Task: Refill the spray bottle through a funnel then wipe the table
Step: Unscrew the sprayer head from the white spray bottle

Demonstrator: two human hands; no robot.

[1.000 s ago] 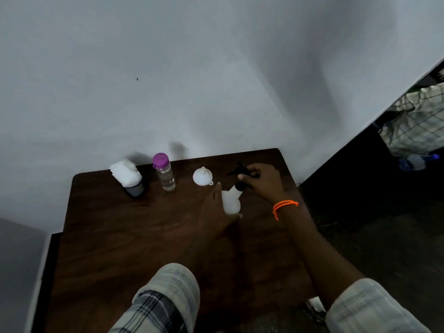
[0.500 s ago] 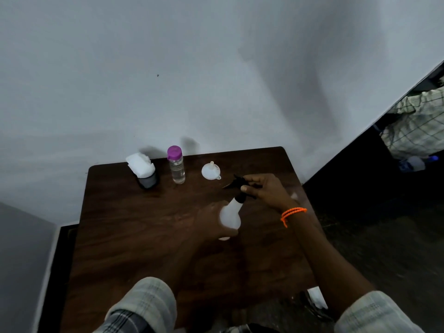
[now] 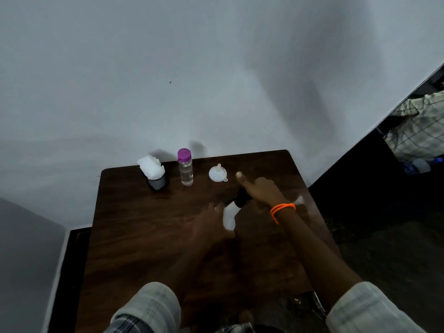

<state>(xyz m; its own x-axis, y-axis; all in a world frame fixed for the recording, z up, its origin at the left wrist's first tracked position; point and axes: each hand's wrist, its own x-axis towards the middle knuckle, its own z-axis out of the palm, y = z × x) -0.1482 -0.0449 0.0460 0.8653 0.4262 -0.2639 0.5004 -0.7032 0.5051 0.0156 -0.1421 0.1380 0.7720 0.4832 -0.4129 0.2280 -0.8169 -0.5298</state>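
A white spray bottle (image 3: 229, 216) stands near the middle of the dark wooden table (image 3: 144, 236). My left hand (image 3: 211, 224) grips its body from the left. My right hand (image 3: 260, 191), with an orange band at the wrist, is wrapped round the bottle's black spray head (image 3: 241, 198), thumb stretched out toward the back. A small white funnel (image 3: 218, 173) lies upside down behind the hands. Left of it stands a clear water bottle (image 3: 185, 167) with a purple cap. A black holder (image 3: 157, 182) stuffed with white tissues (image 3: 151, 166) sits at the back left.
A grey wall runs right behind the table's far edge. To the right the floor is dark, with a checked cloth (image 3: 418, 131) and a plastic bottle (image 3: 419, 165) lying there. A small white object (image 3: 299, 200) shows by the table's right edge.
The view has shifted, so the table sits further right in the frame. My right hand's thumb has swung out toward the funnel while it keeps the spray head. The left hand still holds the bottle.
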